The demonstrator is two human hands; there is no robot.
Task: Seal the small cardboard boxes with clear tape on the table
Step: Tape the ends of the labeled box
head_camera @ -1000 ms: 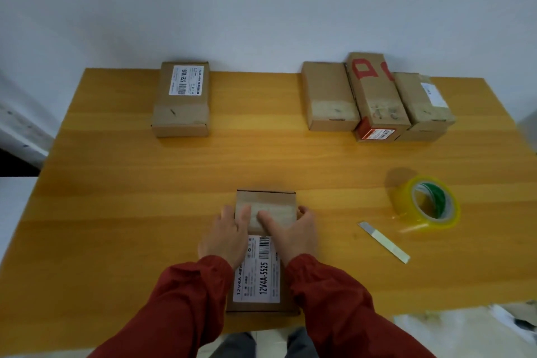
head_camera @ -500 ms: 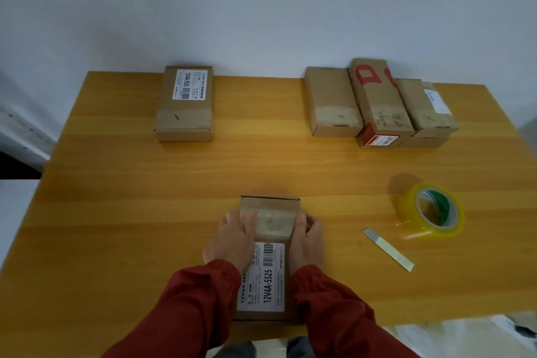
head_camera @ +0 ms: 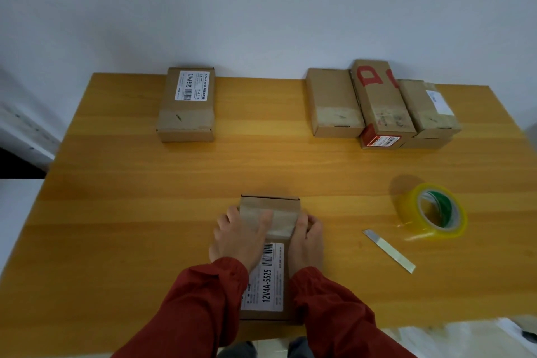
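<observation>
We are pressing our left hand and right hand flat along the box at the tabletop's near edge, fingers spread and gripping nothing, probably smoothing clear tape. The tape roll and blade are lying within reach at right.

A white label on the box at lower centre read "12V4A-5525". The label on the upper-left box read the same. Large red lettering marked the upper-right box, illegible.

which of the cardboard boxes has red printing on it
The middle box of the three grouped at the table's far right; it has big red lettering, while the others are plain brown.
</observation>
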